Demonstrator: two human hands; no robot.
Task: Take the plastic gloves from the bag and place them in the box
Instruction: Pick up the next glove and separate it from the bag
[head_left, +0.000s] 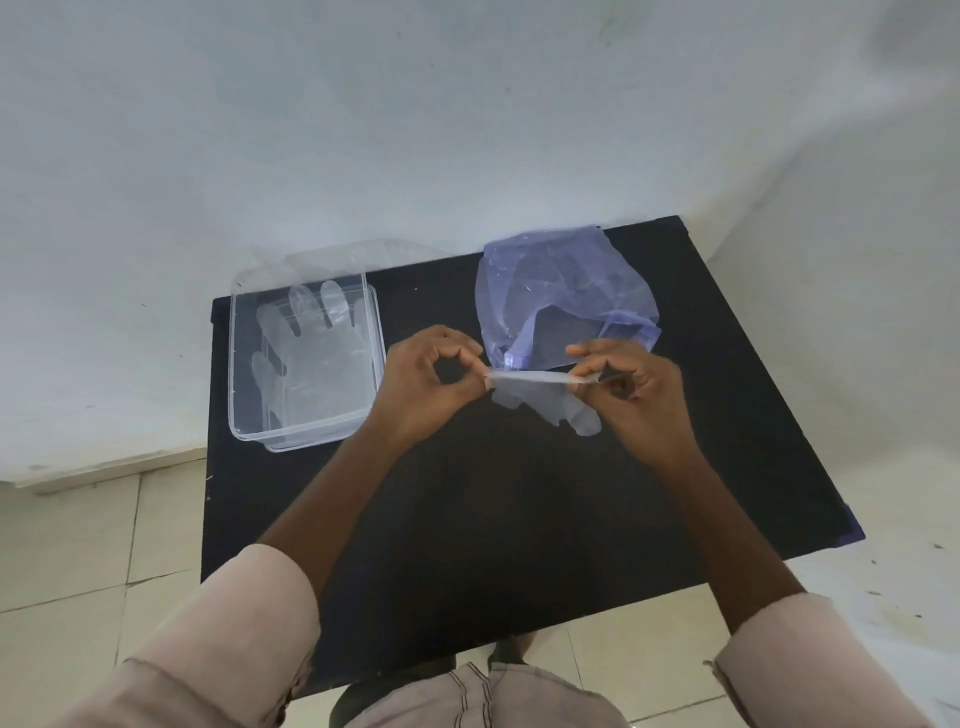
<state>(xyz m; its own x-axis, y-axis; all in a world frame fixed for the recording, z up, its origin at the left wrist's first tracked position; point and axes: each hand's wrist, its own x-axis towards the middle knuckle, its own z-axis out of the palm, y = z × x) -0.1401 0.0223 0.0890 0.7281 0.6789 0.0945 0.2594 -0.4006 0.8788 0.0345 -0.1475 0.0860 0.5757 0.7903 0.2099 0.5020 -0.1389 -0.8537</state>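
Clear plastic glove (545, 402) pinched between both hands' fingers (480, 371), apparently above table (519, 519).

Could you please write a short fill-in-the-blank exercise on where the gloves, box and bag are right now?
1. The left hand and right hand stretch a clear ____ between them.
2. The clear box already holds at least ____ flat glove.
3. The bluish bag lies to the ____ of the box.
4. Everything rests on a ____ table.

Missing words: glove; one; right; black

head view, high, facing steeply down, table (467, 519) near
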